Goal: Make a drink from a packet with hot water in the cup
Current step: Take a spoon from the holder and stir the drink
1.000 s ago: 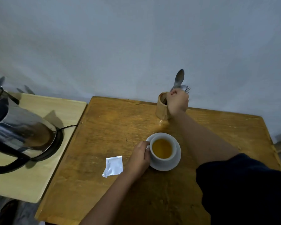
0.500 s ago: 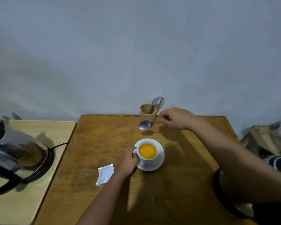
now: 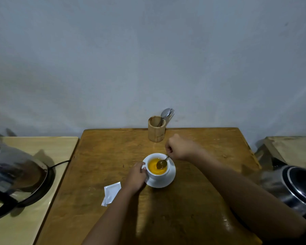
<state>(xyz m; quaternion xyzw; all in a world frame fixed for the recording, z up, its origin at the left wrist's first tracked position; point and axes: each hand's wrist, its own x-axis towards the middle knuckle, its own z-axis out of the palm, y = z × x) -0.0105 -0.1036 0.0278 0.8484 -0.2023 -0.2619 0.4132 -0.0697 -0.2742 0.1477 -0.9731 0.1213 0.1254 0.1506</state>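
Observation:
A white cup (image 3: pixel 159 174) full of orange drink stands on a white saucer (image 3: pixel 163 183) in the middle of the wooden table (image 3: pixel 99 167). My left hand (image 3: pixel 136 176) grips the cup's handle on its left side. My right hand (image 3: pixel 180 147) hovers just behind the cup, pinching the handle of a metal spoon (image 3: pixel 162 163) whose bowl dips into the drink. An opened white packet (image 3: pixel 111 192) lies flat on the table, left of my left wrist.
A bamboo holder (image 3: pixel 156 129) with a spoon and a fork stands at the table's back edge. A steel electric kettle (image 3: pixel 14 174) sits on its base on a pale side table at left. Another dark round appliance (image 3: pixel 297 188) is at the right edge.
My right hand took a spoon out of the bamboo holder, carried it toward me and lowered its bowl into the drink. My left hand stayed on the cup handle.

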